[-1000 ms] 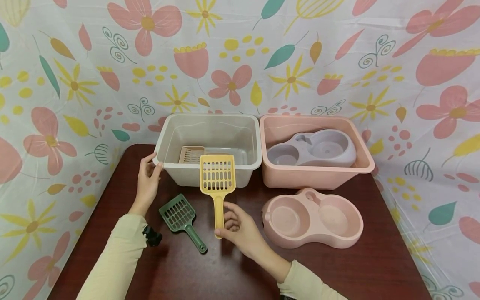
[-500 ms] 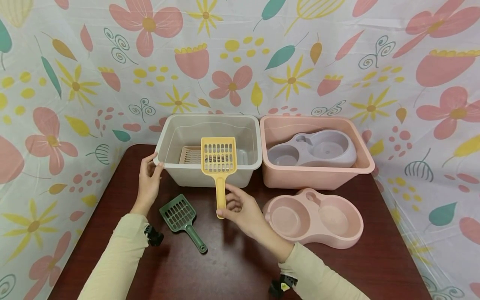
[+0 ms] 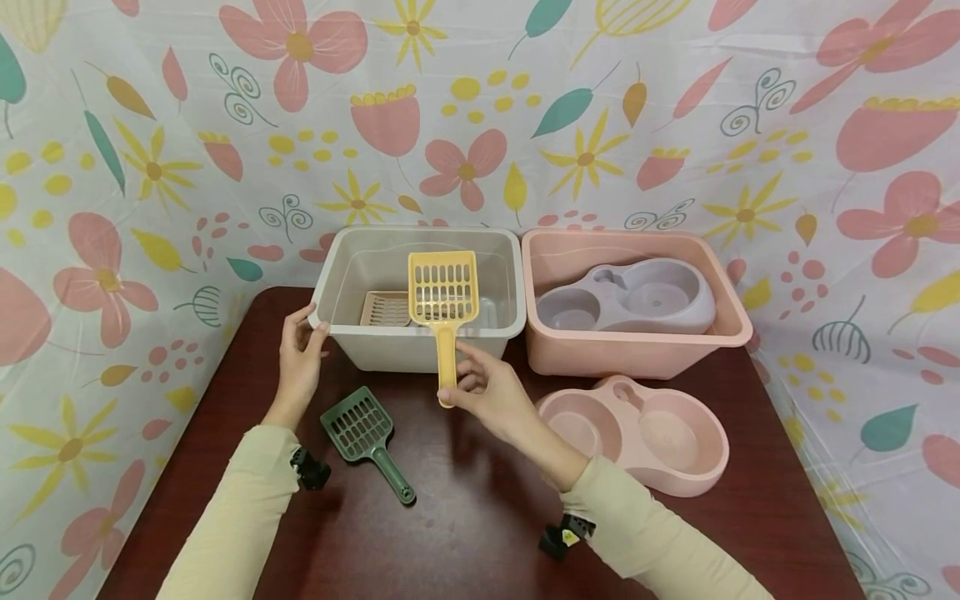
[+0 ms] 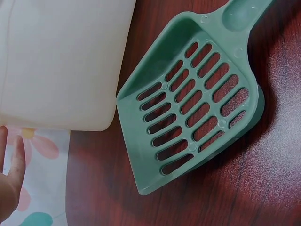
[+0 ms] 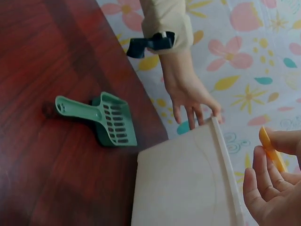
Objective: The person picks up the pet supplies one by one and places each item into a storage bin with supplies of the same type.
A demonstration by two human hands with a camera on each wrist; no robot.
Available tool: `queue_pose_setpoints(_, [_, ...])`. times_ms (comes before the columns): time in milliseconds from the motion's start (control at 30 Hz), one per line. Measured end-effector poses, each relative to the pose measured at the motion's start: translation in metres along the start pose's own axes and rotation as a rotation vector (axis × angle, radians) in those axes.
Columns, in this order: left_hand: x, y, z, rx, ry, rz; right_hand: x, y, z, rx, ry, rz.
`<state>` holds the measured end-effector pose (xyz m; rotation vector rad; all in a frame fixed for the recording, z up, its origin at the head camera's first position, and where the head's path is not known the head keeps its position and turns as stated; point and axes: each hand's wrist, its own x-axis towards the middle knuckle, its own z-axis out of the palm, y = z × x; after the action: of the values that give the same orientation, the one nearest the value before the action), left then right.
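Observation:
A yellow litter scoop (image 3: pixel 444 287) stands raised, slotted head up, in front of the grey litter box (image 3: pixel 424 350). My right hand (image 3: pixel 487 390) pinches the lower end of its handle between thumb and fingers. In the right wrist view just a sliver of the yellow handle (image 5: pixel 273 149) shows between those fingers. My left hand (image 3: pixel 300 358) touches the front left corner of the grey box's rim, its fingers spread loosely in the right wrist view. A green litter scoop (image 3: pixel 362 427) lies on the table below the box, its slots plain in the left wrist view.
Inside the grey box lies a beige scoop (image 3: pixel 382 308), partly hidden. To its right stands a pink box (image 3: pixel 600 357) holding a grey-lilac double pet bowl (image 3: pixel 701 304). A pink double bowl (image 3: pixel 637 433) sits in front on the dark wooden table (image 3: pixel 480 533). Patterned cloth (image 3: pixel 480 100) hangs behind.
My right hand has raised the yellow scoop up and away, so its head now overlaps the inside of the grey box. The left hand has stayed at the rim.

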<state>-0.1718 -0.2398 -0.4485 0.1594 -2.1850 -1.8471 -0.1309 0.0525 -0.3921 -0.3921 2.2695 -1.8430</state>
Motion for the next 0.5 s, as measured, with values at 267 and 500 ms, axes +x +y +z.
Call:
queue_pose_setpoints(267, [-0.002,0.007,0.001,-0.005,0.004,-0.006,0.019,0.000,-0.010,-0.092,0.016,-0.003])
queue_pose_setpoints(500, [-0.004,0.009,0.002,-0.003,0.012,-0.014,0.032,0.000,-0.021,-0.144,0.013,-0.008])
